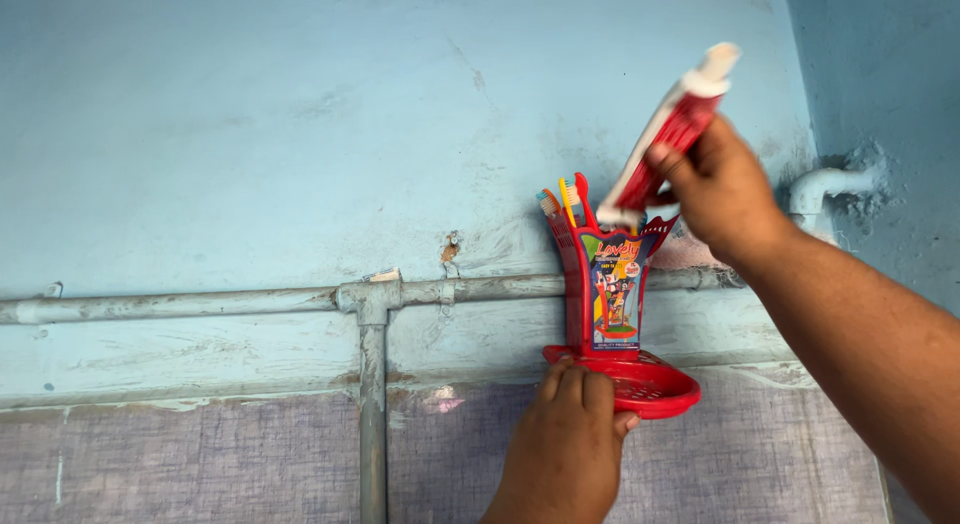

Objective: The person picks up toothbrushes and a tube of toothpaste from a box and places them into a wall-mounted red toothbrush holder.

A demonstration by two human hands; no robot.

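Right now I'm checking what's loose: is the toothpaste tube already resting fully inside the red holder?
No: the right hand holds the toothpaste tube tilted above the red holder, only its lower end at the rim.

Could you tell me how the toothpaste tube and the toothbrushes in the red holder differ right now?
The toothpaste tube is held tilted in the right hand, its bottom end at the rim of the red holder; the toothbrushes stand nearly upright inside it, untouched. The tube is broad, red and white; the brushes are thin, in orange, yellow and red. Both rise above the holder, which the left hand grips at the base.
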